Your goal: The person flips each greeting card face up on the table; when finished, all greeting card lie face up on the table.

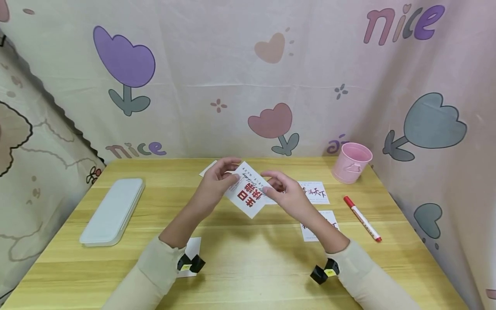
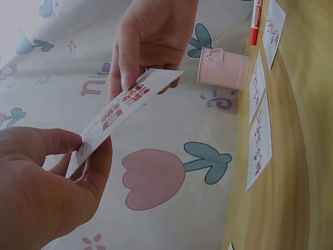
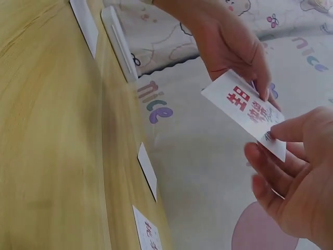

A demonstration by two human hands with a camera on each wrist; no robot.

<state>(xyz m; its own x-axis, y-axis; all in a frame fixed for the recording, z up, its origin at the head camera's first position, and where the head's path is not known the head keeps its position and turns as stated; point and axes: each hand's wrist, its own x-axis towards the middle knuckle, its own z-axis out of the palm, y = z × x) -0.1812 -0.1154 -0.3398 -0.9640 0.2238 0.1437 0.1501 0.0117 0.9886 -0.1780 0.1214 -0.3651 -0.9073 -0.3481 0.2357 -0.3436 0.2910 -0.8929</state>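
Observation:
Both hands hold one white card (image 1: 248,200) with red and black Chinese characters, lifted above the table and turned at an angle. My left hand (image 1: 217,181) pinches its left edge between thumb and fingers. Its opposite edge is pinched by my right hand (image 1: 286,193), as the right wrist view also shows, with the thumb on the printed face. Beyond and beside the right hand lie more printed cards, one (image 1: 315,192) at the back and another (image 1: 321,221) partly covered by the right forearm. A white card (image 1: 208,168) lies behind the left hand, mostly hidden.
At the left of the wooden table (image 1: 248,267) lies a pale closed case (image 1: 112,213). A blank-looking card (image 1: 193,249) sits under the left wrist. To the right are a pink bucket (image 1: 351,163) and a red-capped marker (image 1: 362,218). A patterned curtain (image 1: 201,56) hangs behind.

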